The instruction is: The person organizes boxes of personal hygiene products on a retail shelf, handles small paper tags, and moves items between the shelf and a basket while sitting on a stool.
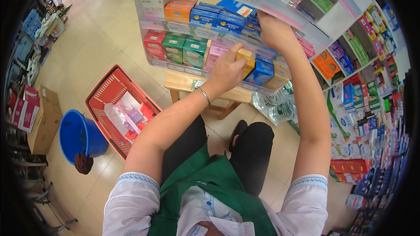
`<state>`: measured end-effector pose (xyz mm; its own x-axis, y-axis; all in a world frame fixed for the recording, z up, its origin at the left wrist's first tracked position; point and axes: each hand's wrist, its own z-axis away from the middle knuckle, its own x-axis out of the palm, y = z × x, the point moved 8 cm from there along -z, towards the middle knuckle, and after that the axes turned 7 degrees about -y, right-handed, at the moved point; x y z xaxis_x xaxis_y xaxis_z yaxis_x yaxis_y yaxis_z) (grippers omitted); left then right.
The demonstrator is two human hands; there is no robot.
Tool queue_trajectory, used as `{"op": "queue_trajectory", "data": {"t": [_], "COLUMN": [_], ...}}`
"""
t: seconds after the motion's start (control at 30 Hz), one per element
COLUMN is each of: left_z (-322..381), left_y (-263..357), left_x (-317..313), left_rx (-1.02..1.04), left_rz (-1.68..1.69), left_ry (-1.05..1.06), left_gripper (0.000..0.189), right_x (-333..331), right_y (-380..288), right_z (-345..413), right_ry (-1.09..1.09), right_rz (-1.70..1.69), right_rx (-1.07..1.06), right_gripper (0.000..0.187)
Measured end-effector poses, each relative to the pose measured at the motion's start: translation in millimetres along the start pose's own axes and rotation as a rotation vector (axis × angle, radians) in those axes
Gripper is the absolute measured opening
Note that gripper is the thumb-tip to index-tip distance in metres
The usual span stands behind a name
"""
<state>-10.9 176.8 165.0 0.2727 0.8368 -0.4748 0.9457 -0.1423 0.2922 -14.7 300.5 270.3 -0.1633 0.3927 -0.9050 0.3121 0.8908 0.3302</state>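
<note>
A clear acrylic tiered display rack (152,61) stands on a small wooden stool (183,80) before me. My left hand (231,67), a bangle on its wrist, is at the front of the lowest tier, fingers bent beside a yellow box (248,59). Whether it grips that box is unclear. My right hand (274,31) reaches into the middle tier beside blue Jissbon condom boxes (229,23); its fingertips are hidden. A blue box (237,7) lies on top of that row. Green boxes (174,47) and a blue box (261,71) share the lowest tier.
Left of my legs is a red shopping basket (101,88) holding packaged goods. Beyond it are a blue bucket (73,134) with a dark cloth (83,163) and a cardboard carton (46,121). Bottled water (282,108) stands by the stool; stocked shelves (352,57) line the right.
</note>
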Motion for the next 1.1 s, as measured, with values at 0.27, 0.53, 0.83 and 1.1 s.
{"op": "queue_trajectory", "data": {"t": [0.27,0.53,0.83,1.1], "left_z": [-1.3,-6.4,-11.3,-13.4], "left_y": [0.9,0.6,0.4,-2.1], "left_x": [0.6,-0.1,-2.3,-4.3], "left_rx": [-0.001,-0.021,-0.074,-0.142], "left_rz": [0.004,0.003,0.021,0.066], "left_ry": [-0.004,-0.001,-0.076,-0.176], "left_gripper": [0.013,0.013,0.011,0.012], "right_x": [2.9,-10.8,-19.5,-19.4], "right_y": [0.8,-9.1,30.5,45.7], "right_z": [-0.9,10.5,49.1,60.4], "right_ry": [-0.187,-0.264,-0.049,-0.130], "right_rz": [-0.096,-0.309,-0.433,-0.393], "right_rx": [-0.096,-0.115,-0.116,-0.012], "right_gripper": [0.035,0.044,0.045,0.048]}}
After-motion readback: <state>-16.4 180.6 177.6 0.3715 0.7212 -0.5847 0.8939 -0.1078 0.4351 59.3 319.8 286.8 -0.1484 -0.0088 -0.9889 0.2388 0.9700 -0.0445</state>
